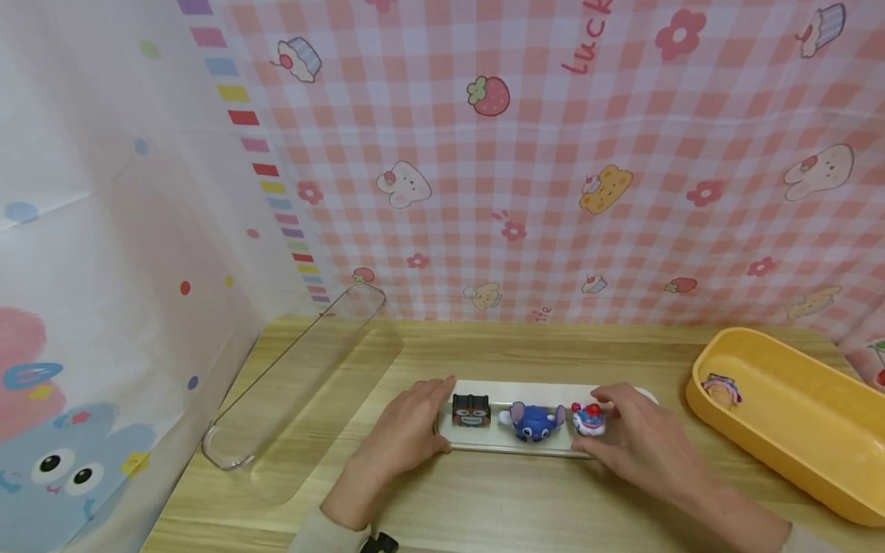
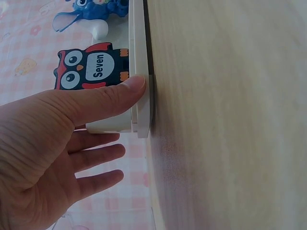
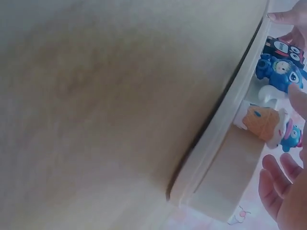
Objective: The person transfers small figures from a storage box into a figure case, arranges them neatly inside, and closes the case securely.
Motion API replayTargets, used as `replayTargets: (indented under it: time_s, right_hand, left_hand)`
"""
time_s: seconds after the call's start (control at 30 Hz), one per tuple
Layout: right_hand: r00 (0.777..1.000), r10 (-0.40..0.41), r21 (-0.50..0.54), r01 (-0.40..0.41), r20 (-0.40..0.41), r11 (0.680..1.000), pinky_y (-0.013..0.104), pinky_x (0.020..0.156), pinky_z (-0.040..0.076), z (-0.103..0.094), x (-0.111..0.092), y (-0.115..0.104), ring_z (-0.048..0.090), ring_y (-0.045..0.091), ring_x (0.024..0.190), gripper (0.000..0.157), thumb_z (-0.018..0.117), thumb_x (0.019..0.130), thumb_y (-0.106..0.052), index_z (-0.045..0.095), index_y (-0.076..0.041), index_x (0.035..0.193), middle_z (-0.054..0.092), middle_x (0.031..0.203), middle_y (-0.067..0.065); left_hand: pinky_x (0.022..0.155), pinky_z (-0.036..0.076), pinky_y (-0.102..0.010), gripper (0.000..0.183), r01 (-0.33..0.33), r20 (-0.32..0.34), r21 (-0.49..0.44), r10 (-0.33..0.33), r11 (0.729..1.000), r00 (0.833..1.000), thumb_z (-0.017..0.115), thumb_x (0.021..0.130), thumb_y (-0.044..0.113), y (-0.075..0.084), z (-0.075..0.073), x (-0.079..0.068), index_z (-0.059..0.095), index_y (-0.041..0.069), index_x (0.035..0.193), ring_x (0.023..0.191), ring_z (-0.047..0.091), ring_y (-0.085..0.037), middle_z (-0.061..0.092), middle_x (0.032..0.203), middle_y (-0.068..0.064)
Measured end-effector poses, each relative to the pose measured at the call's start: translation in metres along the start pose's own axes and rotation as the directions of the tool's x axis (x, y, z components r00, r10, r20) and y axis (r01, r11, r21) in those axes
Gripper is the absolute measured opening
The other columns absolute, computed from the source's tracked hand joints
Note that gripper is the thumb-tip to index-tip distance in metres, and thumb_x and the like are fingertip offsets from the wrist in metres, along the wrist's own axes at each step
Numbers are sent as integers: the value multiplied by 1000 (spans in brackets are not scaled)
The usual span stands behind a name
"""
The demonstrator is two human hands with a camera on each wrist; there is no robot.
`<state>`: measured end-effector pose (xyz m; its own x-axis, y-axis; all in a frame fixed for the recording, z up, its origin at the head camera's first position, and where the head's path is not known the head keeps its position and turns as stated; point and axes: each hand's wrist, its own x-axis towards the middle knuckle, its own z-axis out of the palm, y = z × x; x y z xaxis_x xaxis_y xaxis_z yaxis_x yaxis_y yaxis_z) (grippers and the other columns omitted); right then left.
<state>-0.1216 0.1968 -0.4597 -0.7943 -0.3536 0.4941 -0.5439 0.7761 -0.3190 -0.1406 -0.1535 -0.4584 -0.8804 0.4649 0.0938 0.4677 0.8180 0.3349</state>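
A long white display base [image 1: 512, 444] lies on the table with three small figurines in a row on it. My left hand [image 1: 408, 426] grips its left end, thumb on the front edge; beside it stands a black and red owl figurine [image 2: 98, 67] marked "Seven". In the middle sits a blue big-eared figurine [image 1: 532, 422]. At the right, an ice-cream-cone figurine [image 3: 261, 122] with a small blue character on it stands between the spread thumb and fingers of my right hand [image 1: 643, 434]. My right fingers are loosely bent and apart in the right wrist view.
A clear plastic cover [image 1: 304, 384] lies slantwise on the wooden table [image 1: 484, 507] at the left. At the right stands a yellow bin [image 1: 795, 461] with one small figurine [image 1: 722, 390] in its far left end. A pink checked cloth [image 1: 442, 246] hangs behind the table.
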Motion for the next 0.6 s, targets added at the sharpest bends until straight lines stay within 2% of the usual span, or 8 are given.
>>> replayTargets:
  time_s: [0.27,0.5,0.6]
  right_hand:
    - [1000,-4,-86,3,-6,996,31,54,53,-28,2,2,70,18,81,68,94,71,-48,66,-9,119,74,105,5]
    - [993,-103,-151,92,-66,984,35,52,46,-62,9,19,65,18,73,62,84,82,-53,66,-6,118,70,92,5]
    - [991,-101,-166,85,-91,982,32,45,46,-78,11,27,61,18,70,61,80,86,-56,66,-6,119,67,89,3]
  left_hand:
    - [112,48,-47,97,1,2,1,-1,1000,1000,98,71,16,-1,0,0,49,-2,153,134,56,-31,60,145,-16]
    - [111,48,-48,97,4,6,1,-4,1000,1000,98,72,15,0,-1,0,48,-2,153,134,56,-32,60,145,-17]
    - [111,49,-48,97,5,7,-3,-5,1000,1000,98,72,15,1,0,1,48,-2,153,134,56,-32,60,145,-17]
